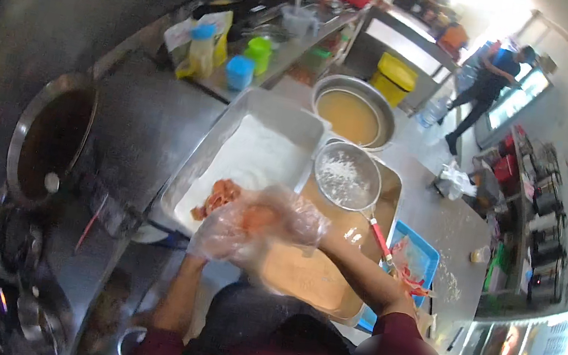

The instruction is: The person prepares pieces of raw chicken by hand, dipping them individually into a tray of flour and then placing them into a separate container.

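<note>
Both hands are close together, low over the near end of a metal pan (208, 147), sheathed in clear crinkled plastic (203, 243) and motion-blurred. The left hand (224, 227) is at the near side of the pan, just beside a heap of meat pieces (221, 196); the right hand (300, 219) comes in from the right and meets or overlaps it. A reddish mass (259, 220) shows through the plastic between them, probably more of the same meat; whether the fingers are spread or closed on it cannot be told. The meat pieces are red-brown and lie on white powder (266, 149) in the near left part of the pan. Progress, by judgement: an early stage. One small heap is on the powder, its visible side shows little white, and the far stretch of powder carries no pieces. Left over, apparently: the portion at the hands and the spreading of the heap; any further stock is not identified. To the right, a second metal pan (397, 195) holds tan contents, likely liquid; a strainer (377, 192) with white clumps in it rests over its far part, red handle (382, 239) toward the person. Beyond stands a round basin (389, 123) of yellowish liquid; farther right, a blue tray (436, 261) sits on the surface (459, 220).
</note>
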`<state>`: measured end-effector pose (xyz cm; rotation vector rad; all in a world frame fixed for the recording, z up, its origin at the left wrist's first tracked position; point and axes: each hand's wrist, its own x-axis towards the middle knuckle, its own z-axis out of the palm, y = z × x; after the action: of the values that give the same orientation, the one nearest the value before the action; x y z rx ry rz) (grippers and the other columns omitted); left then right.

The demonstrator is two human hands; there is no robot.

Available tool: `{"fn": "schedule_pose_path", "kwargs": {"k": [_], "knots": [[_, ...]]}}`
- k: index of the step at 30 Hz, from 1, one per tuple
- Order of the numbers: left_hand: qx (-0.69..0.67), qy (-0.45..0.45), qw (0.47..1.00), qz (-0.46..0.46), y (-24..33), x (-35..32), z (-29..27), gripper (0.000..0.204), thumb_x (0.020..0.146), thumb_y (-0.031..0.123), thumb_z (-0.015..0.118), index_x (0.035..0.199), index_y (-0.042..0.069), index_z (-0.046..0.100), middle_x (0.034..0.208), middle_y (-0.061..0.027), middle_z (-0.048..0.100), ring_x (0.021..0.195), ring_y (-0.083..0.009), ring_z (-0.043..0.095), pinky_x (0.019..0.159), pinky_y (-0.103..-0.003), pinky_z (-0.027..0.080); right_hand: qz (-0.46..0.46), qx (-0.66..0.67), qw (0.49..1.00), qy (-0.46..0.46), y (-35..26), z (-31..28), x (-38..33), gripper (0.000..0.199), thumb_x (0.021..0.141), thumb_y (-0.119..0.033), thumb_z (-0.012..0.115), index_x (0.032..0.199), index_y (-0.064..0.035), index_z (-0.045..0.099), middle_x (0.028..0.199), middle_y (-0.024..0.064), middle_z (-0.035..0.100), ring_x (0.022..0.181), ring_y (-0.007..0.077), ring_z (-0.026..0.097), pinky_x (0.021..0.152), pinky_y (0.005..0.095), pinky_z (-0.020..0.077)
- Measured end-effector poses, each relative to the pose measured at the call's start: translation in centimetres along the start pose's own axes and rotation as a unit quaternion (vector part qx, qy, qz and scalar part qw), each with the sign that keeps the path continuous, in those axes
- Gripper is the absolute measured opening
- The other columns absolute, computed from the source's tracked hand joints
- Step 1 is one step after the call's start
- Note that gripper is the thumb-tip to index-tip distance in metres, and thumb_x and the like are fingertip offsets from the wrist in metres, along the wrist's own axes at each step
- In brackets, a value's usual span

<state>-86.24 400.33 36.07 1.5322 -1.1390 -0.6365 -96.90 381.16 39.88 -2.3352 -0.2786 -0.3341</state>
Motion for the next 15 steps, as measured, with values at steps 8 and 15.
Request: {"fn": "schedule_pose_path", "kwargs": {"k": [8, 15], "knots": [[-0.113, 0.027, 0.992, -0.043, -4.1, 0.0, 1.3, 0.053, 0.087, 0.021, 0.067, 0.131, -0.003, 0.049, 0.119, -0.0132, 0.061, 0.108, -0.0222, 0.06, 0.092, -0.033, 0.049, 0.032, -0.014, 0.999, 0.01, 0.9, 0.8, 0.1, 0.047, 0.07, -0.015, 0.077, 0.114, -0.0064, 0.063, 0.106, 0.0182, 0.061, 0.101, 0.0356, 0.058, 0.09, 0.0427, 0.0471], [0.05, 0.095, 0.994, -0.024, -0.7, 0.9, 0.8, 0.053, 0.089, 0.018, 0.065, 0.131, -0.009, 0.047, 0.12, -0.0182, 0.06, 0.112, -0.0257, 0.058, 0.098, -0.036, 0.045, -0.03, -0.057, 0.994, 0.084, 2.8, 2.6, 1.2, 0.045, 0.068, -0.01, 0.076, 0.112, -0.0108, 0.064, 0.095, 0.012, 0.062, 0.093, 0.0307, 0.059, 0.083, 0.0412, 0.0473]]}}
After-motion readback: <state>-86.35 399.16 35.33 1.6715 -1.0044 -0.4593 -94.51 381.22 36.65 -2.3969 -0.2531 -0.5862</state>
